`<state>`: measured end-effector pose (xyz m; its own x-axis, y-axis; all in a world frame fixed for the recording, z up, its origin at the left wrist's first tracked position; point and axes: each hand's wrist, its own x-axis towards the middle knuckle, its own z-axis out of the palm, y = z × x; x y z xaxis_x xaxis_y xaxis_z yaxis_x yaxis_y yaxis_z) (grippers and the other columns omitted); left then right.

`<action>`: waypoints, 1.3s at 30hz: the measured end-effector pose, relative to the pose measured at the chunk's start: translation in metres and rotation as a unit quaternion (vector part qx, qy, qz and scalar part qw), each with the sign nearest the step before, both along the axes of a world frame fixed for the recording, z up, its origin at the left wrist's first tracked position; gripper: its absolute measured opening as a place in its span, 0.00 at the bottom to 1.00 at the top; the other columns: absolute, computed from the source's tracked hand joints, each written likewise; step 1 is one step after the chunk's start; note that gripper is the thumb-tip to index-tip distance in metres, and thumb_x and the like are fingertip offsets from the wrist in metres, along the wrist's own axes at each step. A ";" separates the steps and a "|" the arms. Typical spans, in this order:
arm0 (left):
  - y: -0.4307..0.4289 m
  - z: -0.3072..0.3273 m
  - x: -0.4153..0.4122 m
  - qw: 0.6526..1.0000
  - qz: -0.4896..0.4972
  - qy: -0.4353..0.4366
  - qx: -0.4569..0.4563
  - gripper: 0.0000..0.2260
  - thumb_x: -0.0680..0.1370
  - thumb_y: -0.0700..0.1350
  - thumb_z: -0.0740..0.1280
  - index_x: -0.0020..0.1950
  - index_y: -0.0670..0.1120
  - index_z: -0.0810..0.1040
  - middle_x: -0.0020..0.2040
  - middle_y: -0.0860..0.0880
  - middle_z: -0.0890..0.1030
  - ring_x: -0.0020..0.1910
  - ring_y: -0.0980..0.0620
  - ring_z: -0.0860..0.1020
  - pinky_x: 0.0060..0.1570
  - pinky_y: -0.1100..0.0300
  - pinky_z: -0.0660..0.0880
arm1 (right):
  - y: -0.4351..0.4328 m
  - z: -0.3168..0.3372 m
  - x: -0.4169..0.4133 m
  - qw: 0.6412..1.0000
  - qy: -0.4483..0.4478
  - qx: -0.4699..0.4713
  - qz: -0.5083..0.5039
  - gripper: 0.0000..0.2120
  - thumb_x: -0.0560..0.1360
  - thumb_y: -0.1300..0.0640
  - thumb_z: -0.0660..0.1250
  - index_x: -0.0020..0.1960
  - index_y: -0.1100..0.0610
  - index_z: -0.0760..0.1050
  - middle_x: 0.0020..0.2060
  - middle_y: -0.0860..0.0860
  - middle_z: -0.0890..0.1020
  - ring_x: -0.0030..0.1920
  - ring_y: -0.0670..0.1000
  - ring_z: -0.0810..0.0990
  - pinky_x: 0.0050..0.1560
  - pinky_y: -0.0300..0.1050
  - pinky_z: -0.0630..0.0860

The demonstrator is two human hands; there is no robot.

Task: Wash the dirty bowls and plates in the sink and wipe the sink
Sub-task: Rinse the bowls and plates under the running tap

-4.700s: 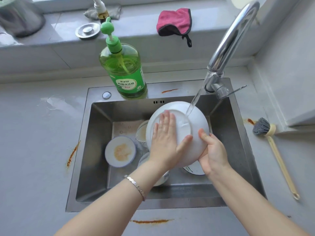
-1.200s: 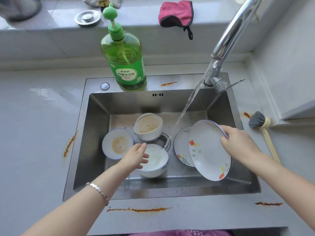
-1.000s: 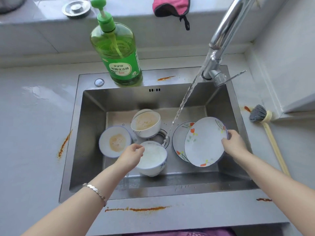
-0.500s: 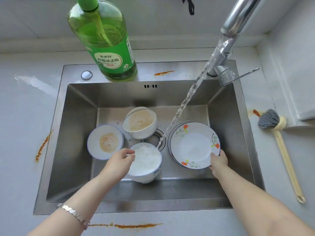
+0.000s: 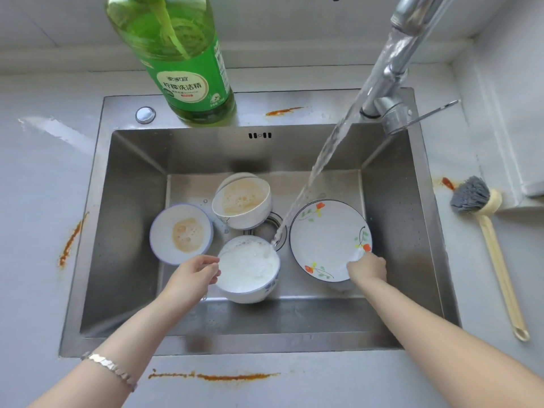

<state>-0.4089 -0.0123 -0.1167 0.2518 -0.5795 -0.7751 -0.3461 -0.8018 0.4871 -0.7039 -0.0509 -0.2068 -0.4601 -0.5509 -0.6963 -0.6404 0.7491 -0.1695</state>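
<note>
My left hand (image 5: 195,275) fingers pinch the foamy white bowl's (image 5: 248,267) rim; right hand (image 5: 366,269) fingers grip the flowered white plate (image 5: 328,240). Rinsing step; next, tip the bowl under the stream (image 5: 323,151).

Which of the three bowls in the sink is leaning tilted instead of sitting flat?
The back bowl, nearest the soap bottle. It leans with its brownish inside facing forward, while the shallow left bowl and the foamy front bowl sit upright.
</note>
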 end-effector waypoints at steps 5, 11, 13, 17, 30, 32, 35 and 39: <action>0.006 0.007 0.014 1.000 0.017 0.005 -0.010 0.08 0.80 0.40 0.59 0.57 0.44 0.75 0.50 0.44 0.79 0.48 0.48 0.78 0.49 0.55 0.72 | 0.000 0.041 0.083 0.978 -0.197 0.054 0.051 0.27 0.78 0.47 0.58 0.71 0.57 0.57 0.45 0.60 0.80 0.35 0.56 0.81 0.34 0.43 0.78; 0.018 0.012 0.031 1.000 -0.002 0.005 -0.010 0.08 0.79 0.40 0.59 0.57 0.44 0.74 0.48 0.47 0.79 0.47 0.50 0.78 0.49 0.56 0.72 | 0.016 0.045 0.146 0.935 -0.295 0.187 -0.064 0.13 0.77 0.64 0.57 0.61 0.65 0.62 0.31 0.61 0.75 0.20 0.54 0.77 0.21 0.44 0.75; 0.020 0.013 0.035 1.000 -0.005 0.007 -0.010 0.08 0.79 0.41 0.59 0.57 0.45 0.74 0.46 0.49 0.79 0.47 0.50 0.78 0.49 0.56 0.73 | 0.021 0.039 0.152 0.940 -0.290 0.146 -0.109 0.14 0.76 0.67 0.55 0.61 0.64 0.65 0.34 0.61 0.76 0.27 0.56 0.77 0.24 0.45 0.76; 0.023 0.014 0.039 1.000 -0.014 0.012 -0.002 0.10 0.79 0.42 0.59 0.59 0.46 0.75 0.47 0.51 0.79 0.50 0.50 0.79 0.51 0.55 0.73 | 0.023 0.044 0.154 0.958 -0.246 0.075 -0.130 0.13 0.76 0.67 0.51 0.57 0.58 0.66 0.48 0.63 0.77 0.26 0.57 0.76 0.17 0.42 0.74; -0.023 0.084 0.030 0.992 0.005 0.123 0.037 0.21 0.78 0.62 0.56 0.62 0.49 0.71 0.51 0.41 0.80 0.43 0.45 0.83 0.36 0.51 0.81 | -0.012 0.134 0.127 0.838 -0.442 0.276 -0.160 0.20 0.78 0.63 0.53 0.33 0.69 0.74 0.18 0.54 0.72 0.13 0.42 0.70 0.14 0.31 0.66; -0.027 0.092 0.028 0.993 -0.007 0.107 0.041 0.22 0.78 0.62 0.55 0.62 0.47 0.71 0.50 0.40 0.80 0.42 0.45 0.83 0.36 0.51 0.81 | -0.015 0.139 0.125 0.831 -0.443 0.303 -0.143 0.26 0.78 0.62 0.52 0.26 0.69 0.76 0.18 0.53 0.71 0.13 0.42 0.69 0.14 0.32 0.67; -0.021 0.095 0.022 0.990 -0.009 0.106 0.097 0.25 0.79 0.61 0.54 0.64 0.42 0.70 0.48 0.39 0.81 0.42 0.44 0.83 0.38 0.50 0.81 | -0.010 0.147 0.120 0.842 -0.426 0.308 -0.118 0.18 0.78 0.63 0.53 0.34 0.68 0.74 0.18 0.54 0.72 0.14 0.42 0.70 0.16 0.32 0.69; -0.015 0.102 0.008 0.980 0.030 0.171 0.098 0.23 0.78 0.62 0.56 0.63 0.47 0.67 0.49 0.38 0.80 0.45 0.42 0.82 0.40 0.51 0.80 | 0.000 0.169 0.100 0.916 -0.383 0.100 -0.059 0.10 0.75 0.68 0.55 0.53 0.66 0.71 0.26 0.57 0.75 0.17 0.45 0.74 0.17 0.33 0.70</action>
